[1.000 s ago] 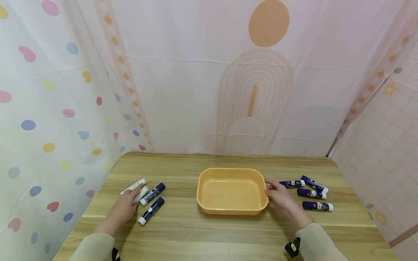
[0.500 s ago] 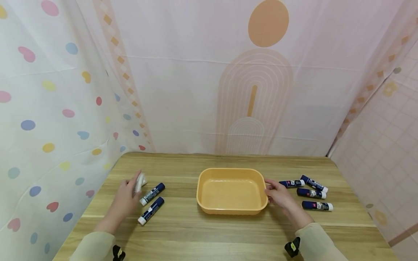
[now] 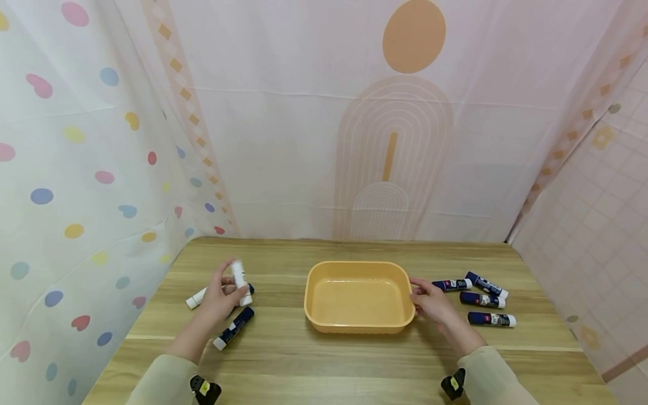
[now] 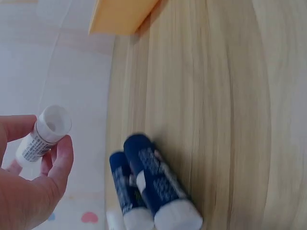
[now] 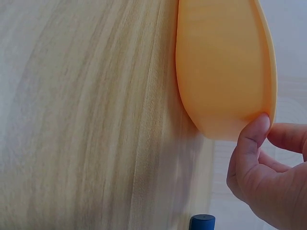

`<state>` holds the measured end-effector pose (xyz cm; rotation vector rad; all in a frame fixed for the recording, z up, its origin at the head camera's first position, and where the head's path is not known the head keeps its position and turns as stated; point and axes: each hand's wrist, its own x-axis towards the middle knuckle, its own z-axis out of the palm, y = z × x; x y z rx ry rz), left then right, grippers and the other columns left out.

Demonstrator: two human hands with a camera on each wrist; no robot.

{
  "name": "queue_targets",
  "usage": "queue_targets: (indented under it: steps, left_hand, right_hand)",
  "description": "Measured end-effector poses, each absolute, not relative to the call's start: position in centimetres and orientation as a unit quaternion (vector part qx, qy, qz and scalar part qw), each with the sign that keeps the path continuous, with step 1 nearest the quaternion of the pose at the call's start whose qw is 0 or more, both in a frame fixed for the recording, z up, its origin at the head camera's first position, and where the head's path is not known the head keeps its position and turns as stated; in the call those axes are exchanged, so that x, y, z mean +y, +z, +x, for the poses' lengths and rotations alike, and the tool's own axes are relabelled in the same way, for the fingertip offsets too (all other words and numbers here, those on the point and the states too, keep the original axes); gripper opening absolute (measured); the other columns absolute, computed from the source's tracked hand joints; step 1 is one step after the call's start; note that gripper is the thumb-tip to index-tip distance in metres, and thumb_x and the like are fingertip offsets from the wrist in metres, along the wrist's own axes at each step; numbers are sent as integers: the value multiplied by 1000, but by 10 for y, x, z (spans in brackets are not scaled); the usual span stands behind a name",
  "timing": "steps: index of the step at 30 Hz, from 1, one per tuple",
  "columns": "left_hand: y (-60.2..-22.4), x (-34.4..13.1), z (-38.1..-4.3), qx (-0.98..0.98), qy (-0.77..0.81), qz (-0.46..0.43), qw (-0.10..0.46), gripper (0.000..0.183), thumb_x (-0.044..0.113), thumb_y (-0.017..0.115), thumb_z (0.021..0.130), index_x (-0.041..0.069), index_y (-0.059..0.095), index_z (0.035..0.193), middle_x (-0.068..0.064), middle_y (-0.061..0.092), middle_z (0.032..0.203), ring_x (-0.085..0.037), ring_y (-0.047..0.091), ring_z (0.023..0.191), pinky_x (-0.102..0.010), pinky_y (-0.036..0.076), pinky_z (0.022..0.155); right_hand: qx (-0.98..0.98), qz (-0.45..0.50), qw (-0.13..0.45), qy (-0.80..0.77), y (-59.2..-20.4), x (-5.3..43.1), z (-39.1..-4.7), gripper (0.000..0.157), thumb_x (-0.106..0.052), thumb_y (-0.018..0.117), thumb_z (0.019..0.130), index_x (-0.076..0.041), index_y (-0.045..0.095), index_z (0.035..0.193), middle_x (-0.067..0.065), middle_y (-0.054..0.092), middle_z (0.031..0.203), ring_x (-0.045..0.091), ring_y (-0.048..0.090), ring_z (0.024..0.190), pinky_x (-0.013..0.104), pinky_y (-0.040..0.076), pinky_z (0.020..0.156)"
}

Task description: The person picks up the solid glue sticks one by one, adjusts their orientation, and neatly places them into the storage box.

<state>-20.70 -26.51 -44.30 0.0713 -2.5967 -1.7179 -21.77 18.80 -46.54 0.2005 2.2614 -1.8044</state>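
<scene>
My left hand [image 3: 221, 298] pinches a white glue stick [image 3: 241, 283] between thumb and fingers, lifted above the table. In the left wrist view its round end [image 4: 54, 120] faces the camera. Another white glue stick [image 3: 194, 299] lies partly hidden behind this hand. Two dark blue glue sticks with white ends lie beside it, the nearer blue glue stick [image 3: 234, 328] in full sight and the other mostly covered. My right hand [image 3: 434, 304] grips the right rim of a shallow yellow plastic tray [image 3: 360, 327], whose inside is bare.
Several dark blue glue sticks [image 3: 492, 319] lie at the right of the wooden table [image 3: 324, 365], close to the right hand. Patterned curtains [image 3: 283, 140] hang behind the table and along both sides.
My left hand has picked up a white glue stick and carried it right, above the blue ones. The right hand and the tray have stayed in place.
</scene>
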Motion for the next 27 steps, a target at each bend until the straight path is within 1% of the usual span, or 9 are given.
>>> queue_targets:
  steps: [3, 6, 9, 12, 16, 18, 27]
  left_hand:
    - [-443, -254, -206, -814, -579, 39, -8, 75, 2, 58, 91, 14, 14, 150, -21, 38, 114, -13, 56, 85, -28, 54, 66]
    - [-443, -243, -206, -808, -587, 39, -14, 74, 2, 58, 90, 16, 15, 149, -20, 38, 114, -14, 55, 87, -33, 54, 69]
    - [-443, -232, -207, -803, -594, 39, -23, 73, 3, 58, 91, 18, 16, 149, -19, 38, 116, -17, 54, 90, -35, 55, 72]
    - [-440, -219, -210, -796, -603, 46, -34, 73, 3, 58, 91, 21, 17, 149, -19, 38, 119, -18, 53, 93, -31, 54, 73]
    - [-437, -197, -215, -790, -611, 40, -23, 73, 1, 60, 89, 18, 22, 148, -19, 42, 117, -18, 55, 92, -29, 55, 69]
    - [-435, -184, -217, -785, -618, 28, -20, 73, -1, 60, 88, 16, 23, 148, -20, 42, 114, -20, 56, 92, -29, 56, 68]
    - [-443, -111, -223, -778, -627, -24, -26, 72, -1, 64, 85, 15, 29, 145, -19, 47, 108, -22, 57, 89, -29, 55, 64]
  right_hand:
    - [773, 68, 119, -619, -465, 188, -217, 46, 2, 46, 94, 3, 39, 140, 11, 47, 99, 17, 51, 71, 29, 48, 63]
    - [772, 66, 120, -620, -465, 188, -217, 46, 2, 46, 94, 3, 39, 140, 11, 47, 98, 17, 50, 71, 29, 48, 63]
    - [769, 67, 119, -624, -465, 188, -217, 46, 3, 46, 94, 3, 39, 140, 11, 47, 98, 16, 50, 70, 28, 47, 62]
    - [767, 68, 119, -626, -465, 188, -218, 47, 3, 47, 94, 3, 38, 140, 11, 47, 97, 16, 49, 69, 28, 48, 62]
    - [767, 69, 119, -627, -466, 188, -218, 47, 3, 47, 94, 2, 38, 140, 10, 47, 96, 15, 49, 69, 27, 48, 61]
    - [766, 69, 119, -627, -466, 188, -218, 47, 3, 47, 94, 2, 38, 140, 10, 47, 96, 15, 49, 69, 27, 48, 61]
    - [761, 65, 117, -635, -467, 189, -218, 47, 3, 46, 94, 3, 38, 140, 10, 46, 96, 15, 49, 69, 26, 47, 60]
